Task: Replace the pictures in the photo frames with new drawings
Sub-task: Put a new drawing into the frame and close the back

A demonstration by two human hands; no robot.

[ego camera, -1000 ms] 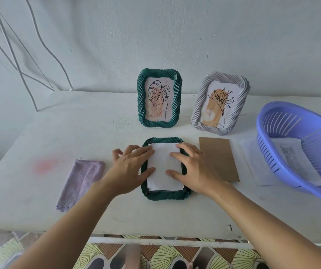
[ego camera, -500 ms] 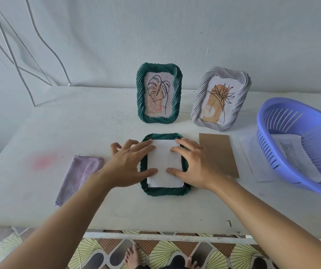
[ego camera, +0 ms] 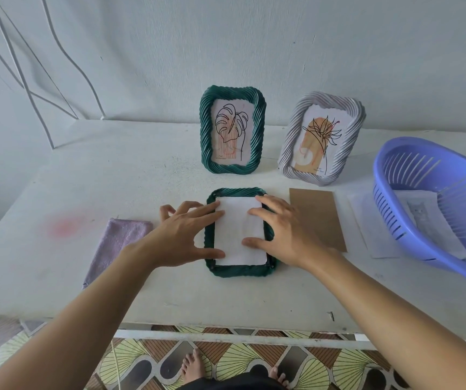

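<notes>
White paper (ego camera: 240, 235) inside flat-lying green frame (ego camera: 238, 271); left hand (ego camera: 182, 235), right hand (ego camera: 285, 235) spread flat, seemingly pressing edges.

Right of the face-down green frame (ego camera: 238, 271), the purple basket (ego camera: 389, 209) runs past the picture's edge; the sheet (ego camera: 420, 213) inside it, perhaps a cat drawing, is half hidden.

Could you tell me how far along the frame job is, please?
Done: the face-down green frame is open, cardboard backing beside it. In hand: left hand and right hand press a white sheet into it. Remaining: refit the backing; the standing green frame and grey frame may need swapping, unclear.
</notes>
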